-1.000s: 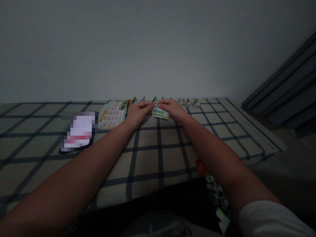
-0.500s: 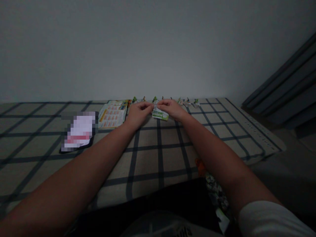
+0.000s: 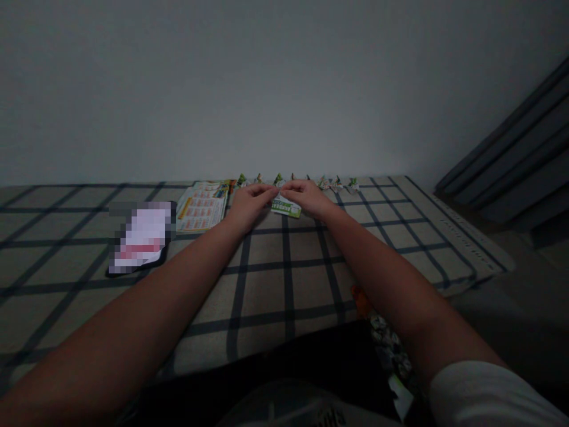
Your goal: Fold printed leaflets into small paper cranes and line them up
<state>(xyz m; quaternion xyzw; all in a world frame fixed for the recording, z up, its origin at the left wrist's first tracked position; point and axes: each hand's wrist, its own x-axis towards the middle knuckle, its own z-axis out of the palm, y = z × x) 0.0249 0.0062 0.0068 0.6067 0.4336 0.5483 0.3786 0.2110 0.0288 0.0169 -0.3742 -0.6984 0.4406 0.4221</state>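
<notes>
A small green-and-white printed paper (image 3: 287,207) is low over the checked cloth, its upper part hidden by fingers. My left hand (image 3: 249,206) pinches at its top edge with thumb and forefinger together. From the other side, my right hand (image 3: 309,198) also has its fingertips closed at the upper part of this paper. The two sets of fingertips nearly meet. Just behind the hands, several small folded paper pieces (image 3: 353,185) stand in a row near the wall, partly covered by my hands.
Left of my hands lies a stack of printed leaflets (image 3: 202,209). Nearer on the left is a dark-edged phone (image 3: 146,234) with a blurred screen. Something orange (image 3: 361,301) and more folded papers (image 3: 391,344) sit by my right forearm. A plain wall (image 3: 284,89) stands behind.
The fingertips of both hands have come closer together at the top of the paper. The paper has shifted slightly left, and less of its upper part shows.
</notes>
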